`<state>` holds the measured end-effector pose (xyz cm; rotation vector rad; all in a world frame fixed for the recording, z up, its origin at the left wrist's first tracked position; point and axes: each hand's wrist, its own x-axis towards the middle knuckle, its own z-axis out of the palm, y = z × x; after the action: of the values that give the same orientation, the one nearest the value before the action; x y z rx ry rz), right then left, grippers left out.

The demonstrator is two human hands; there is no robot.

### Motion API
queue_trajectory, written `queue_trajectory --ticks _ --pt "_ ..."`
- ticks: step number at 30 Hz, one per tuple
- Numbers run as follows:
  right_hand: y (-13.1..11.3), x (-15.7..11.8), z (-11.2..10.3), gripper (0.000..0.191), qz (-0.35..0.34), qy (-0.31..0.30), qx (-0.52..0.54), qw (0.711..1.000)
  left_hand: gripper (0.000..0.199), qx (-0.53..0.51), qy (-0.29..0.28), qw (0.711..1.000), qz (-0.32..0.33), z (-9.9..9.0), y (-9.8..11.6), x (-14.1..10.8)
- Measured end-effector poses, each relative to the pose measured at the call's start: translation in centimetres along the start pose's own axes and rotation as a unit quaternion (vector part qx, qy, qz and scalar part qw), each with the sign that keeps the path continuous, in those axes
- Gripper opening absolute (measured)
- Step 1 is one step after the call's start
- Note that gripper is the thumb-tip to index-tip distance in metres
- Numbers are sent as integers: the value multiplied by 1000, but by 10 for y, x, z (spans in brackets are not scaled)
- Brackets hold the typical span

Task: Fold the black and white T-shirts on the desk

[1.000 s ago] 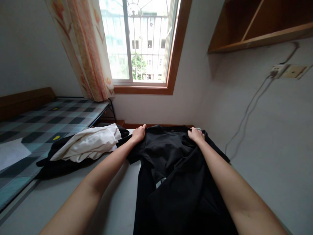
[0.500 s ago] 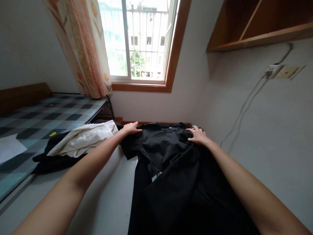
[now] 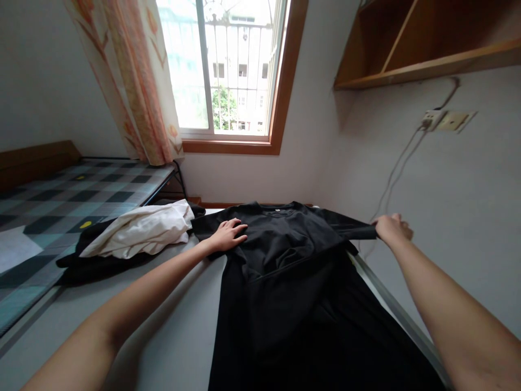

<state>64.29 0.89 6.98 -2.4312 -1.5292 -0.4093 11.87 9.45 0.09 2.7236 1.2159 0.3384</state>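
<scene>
Head view, only one: black shirt (image 3: 280, 239) lies face up on the table (image 3: 179, 309), collar (image 3: 280, 210) at the far edge, wall side. Left hand (image 3: 228, 234) rests palm down near the shirt's left-hand shoulder, fingers spread and nearly flat, gripping nothing that I can see. Right hand (image 3: 393, 229) is out past the table's right side, fingers curled in, pinching the end of the right-hand sleeve (image 3: 356, 227), which runs out straight to it. Exact finger contact is partly hidden behind the hand.

Handling, my guess: light, soft, limp, a bit slippery going by the faint sheen; won't break, but wrinkles and shifts easily. Middle is rumpled, with a fold slanting across. Good holds: sleeve ends, shoulder seams, either end of the collar; a flat palm anchors the body better than a pinch would. A single-point hold would likely drag the rest askew. Darker black fabric fills the near part; can't tell if it's the same garment.

Left of the shirt: white cloth (image 3: 142, 231) bunched over dark cloth (image 3: 95, 271), next to a checked bed (image 3: 44, 190).
</scene>
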Motion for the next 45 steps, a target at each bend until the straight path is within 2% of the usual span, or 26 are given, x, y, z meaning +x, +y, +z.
queue_trajectory --ticks 3,6,10,12,13,14,15,17,19,22,26,29,31,35,37,39,41,43,45 --pt "10 -9 12 29 128 -88 -14 988 55 -10 7 1000 -10 10 -2 -3" --pt "-2 -18 15 34 122 -165 73 976 54 -6 10 1000 -19 8 -2 -5" --pt "-51 -32 3 29 37 -159 135 977 51 -9 24 999 -23 5 3 -6" --pt "-86 -45 -10 32 -7 -94 143 985 50 -15 32 999 -16 5 4 -6" --pt "-104 -53 -17 33 -54 -91 171 980 50 -17 36 999 -13 5 5 -6" --pt "-122 -63 -24 34 -111 -115 209 965 48 -18 42 999 -12 4 6 -6" --pt "-139 -73 -31 36 -177 -172 248 937 46 -19 52 998 -13 4 7 -7" --pt "-167 -95 -45 40 -296 -288 293 862 37 -15 80 997 -12 0 9 -9" --pt "-186 -115 -57 44 -357 -359 296 810 28 -5 103 995 11 -6 15 -14" --pt "-201 -141 -70 48 -397 -387 278 784 27 -13 88 992 94 -18 33 -29" --pt "-210 -169 -74 50 -441 -359 241 786 36 -101 5 975 196 -31 74 -61" --pt "-208 -180 -76 41 -470 -325 229 788 31 -163 -66 959 221 -39 99 -83" --pt "-198 -179 -82 32 -462 -299 259 794 29 -169 -105 953 228 -44 107 -93" --pt "-152 -163 -100 14 -379 -222 334 834 54 -148 -139 947 249 -50 104 -102" --pt "-120 -157 -106 12 -331 -197 352 853 57 -135 -135 948 254 -51 98 -106" --pt "-88 -160 -107 18 -278 -184 334 882 52 -108 -115 955 253 -50 90 -109" --pt "-61 -171 -105 19 -194 -151 252 936 45 -72 -92 962 248 -50 82 -112" --pt "-41 -185 -102 18 -122 -111 180 970 41 -42 -68 970 230 -52 76 -115" --pt "-30 -198 -101 20 -82 -79 143 983 38 -18 -32 979 198 -55 74 -119"
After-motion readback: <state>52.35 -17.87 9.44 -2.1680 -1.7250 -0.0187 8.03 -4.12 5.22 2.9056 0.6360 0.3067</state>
